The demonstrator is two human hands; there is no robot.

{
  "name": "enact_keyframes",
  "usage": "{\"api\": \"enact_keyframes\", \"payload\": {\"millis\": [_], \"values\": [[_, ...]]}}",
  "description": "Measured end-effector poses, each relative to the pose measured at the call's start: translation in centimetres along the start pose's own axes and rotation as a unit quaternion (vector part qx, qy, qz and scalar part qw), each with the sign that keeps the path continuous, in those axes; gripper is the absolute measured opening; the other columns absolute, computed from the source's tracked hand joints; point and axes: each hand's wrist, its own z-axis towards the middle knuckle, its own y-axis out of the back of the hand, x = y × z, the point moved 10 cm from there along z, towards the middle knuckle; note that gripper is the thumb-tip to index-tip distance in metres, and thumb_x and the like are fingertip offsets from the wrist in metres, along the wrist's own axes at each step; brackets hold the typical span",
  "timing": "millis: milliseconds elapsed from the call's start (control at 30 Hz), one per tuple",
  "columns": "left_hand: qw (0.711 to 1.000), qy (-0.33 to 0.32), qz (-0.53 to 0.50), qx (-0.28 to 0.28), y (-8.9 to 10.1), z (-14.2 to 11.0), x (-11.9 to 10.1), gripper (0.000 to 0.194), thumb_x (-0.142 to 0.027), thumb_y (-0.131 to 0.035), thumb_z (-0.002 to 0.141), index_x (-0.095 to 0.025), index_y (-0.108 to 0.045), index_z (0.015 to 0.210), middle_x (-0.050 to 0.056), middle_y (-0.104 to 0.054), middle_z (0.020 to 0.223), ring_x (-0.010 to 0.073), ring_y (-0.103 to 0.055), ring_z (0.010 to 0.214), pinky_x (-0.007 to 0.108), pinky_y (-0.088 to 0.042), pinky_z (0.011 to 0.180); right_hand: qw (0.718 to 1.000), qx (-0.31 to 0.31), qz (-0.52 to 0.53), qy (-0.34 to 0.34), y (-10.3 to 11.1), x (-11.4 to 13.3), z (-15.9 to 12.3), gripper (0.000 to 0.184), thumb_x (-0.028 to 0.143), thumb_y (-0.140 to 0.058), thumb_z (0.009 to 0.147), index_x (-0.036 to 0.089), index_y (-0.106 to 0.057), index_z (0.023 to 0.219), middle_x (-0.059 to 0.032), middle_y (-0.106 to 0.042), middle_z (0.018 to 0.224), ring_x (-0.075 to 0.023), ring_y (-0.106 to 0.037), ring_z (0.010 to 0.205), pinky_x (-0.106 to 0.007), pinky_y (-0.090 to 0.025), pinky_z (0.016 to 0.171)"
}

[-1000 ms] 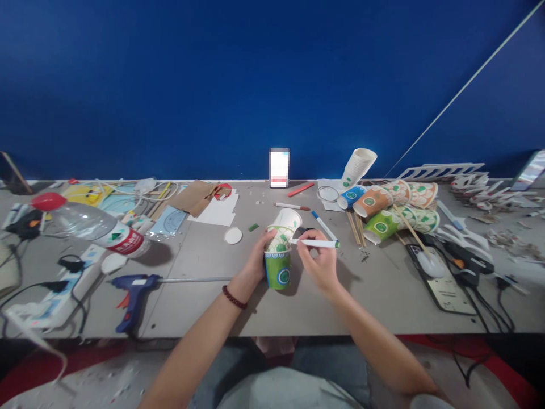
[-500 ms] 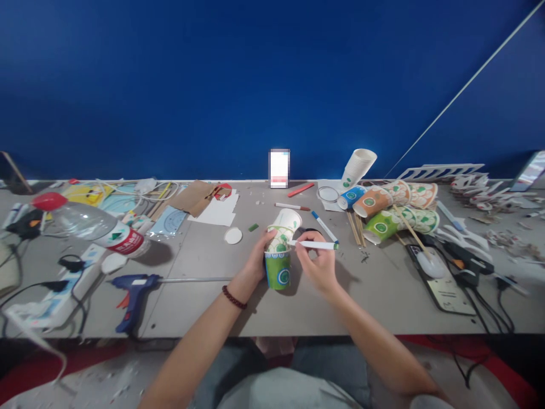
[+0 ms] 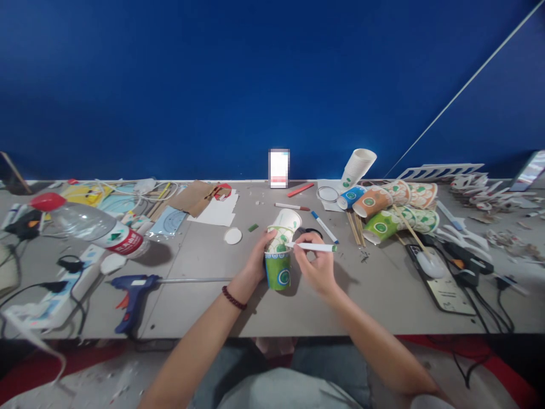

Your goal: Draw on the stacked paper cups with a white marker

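Observation:
A stack of paper cups [image 3: 279,268] stands tilted in front of me, a green cup at the bottom and white ones with green drawing above it. My left hand [image 3: 256,257] wraps round the left side of the stack, closed on it. In my right hand [image 3: 315,262] is a white marker pen [image 3: 317,247] with a green end, pinched between the fingers. Its tip points left and meets the green pattern on the white cup, or comes very near it; I cannot tell which.
At left lie a blue glue gun [image 3: 135,301], a power strip [image 3: 72,292] and a large plastic bottle [image 3: 102,227]. Other markers [image 3: 324,227] lie behind my hands. To the right are coloured joined cups [image 3: 381,226], wooden sticks [image 3: 355,228], a phone [image 3: 447,292] and another glue gun [image 3: 468,264].
My right hand and the marker have shifted slightly, the pen's far end moving a little left and down. My left hand and the cup stack stay in place.

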Motion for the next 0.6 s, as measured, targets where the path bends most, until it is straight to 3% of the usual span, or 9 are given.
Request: {"api": "enact_keyframes", "payload": {"millis": [333, 600], "values": [[0.999, 0.022, -0.029, -0.019, 0.1, 0.2, 0.6, 0.033, -0.037, -0.079, 0.065, -0.014, -0.066, 0.083, 0.002, -0.068, 0.071, 0.0148, -0.060, 0.060, 0.028, -0.046, 0.061, 0.997, -0.049, 0.050, -0.020, 1.3, -1.1, -0.3, 0.005, 0.025, -0.059, 0.085, 0.021, -0.057, 0.084, 0.0003, -0.058, 0.074, -0.0130, -0.054, 0.060, -0.028, -0.045, 0.060], [0.998, 0.025, -0.041, -0.026, 0.5, 0.3, 0.5, 0.025, -0.037, -0.077, 0.066, -0.016, -0.066, 0.076, 0.003, -0.067, 0.065, 0.0159, -0.058, 0.055, 0.029, -0.043, 0.057, 0.995, -0.043, 0.076, -0.044, 1.1, -2.0, -0.6, 0.009, 0.030, -0.059, 0.087, 0.020, -0.057, 0.087, 0.0000, -0.058, 0.075, -0.0130, -0.054, 0.062, -0.028, -0.044, 0.058]]}}
